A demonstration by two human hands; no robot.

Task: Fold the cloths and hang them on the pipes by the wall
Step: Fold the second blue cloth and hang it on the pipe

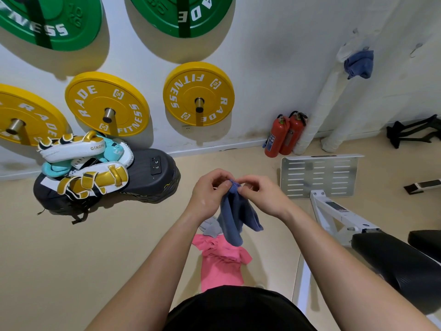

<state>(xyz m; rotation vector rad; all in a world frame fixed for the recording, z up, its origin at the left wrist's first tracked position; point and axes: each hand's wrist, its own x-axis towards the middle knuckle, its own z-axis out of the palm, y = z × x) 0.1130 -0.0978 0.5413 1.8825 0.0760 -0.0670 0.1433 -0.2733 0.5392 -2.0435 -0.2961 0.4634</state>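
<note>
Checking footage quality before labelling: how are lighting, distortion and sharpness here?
Head view: wide-angle distortion bows the white wrapped pipes; light is even, and the round yellow weight plates cast soft shadows on the wall; the dark blue cloth pinched by left hand and right hand is sharp.

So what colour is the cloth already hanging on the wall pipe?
Blue cloth, draped over the white pipe; clearest in the head view.

Pink cloth (220, 263) on beige floor (95, 247)

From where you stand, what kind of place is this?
Most likely a gym: yellow plates hang on wall pegs, boxing pads lie piled on the floor, and a padded bench stands on the right.
</note>
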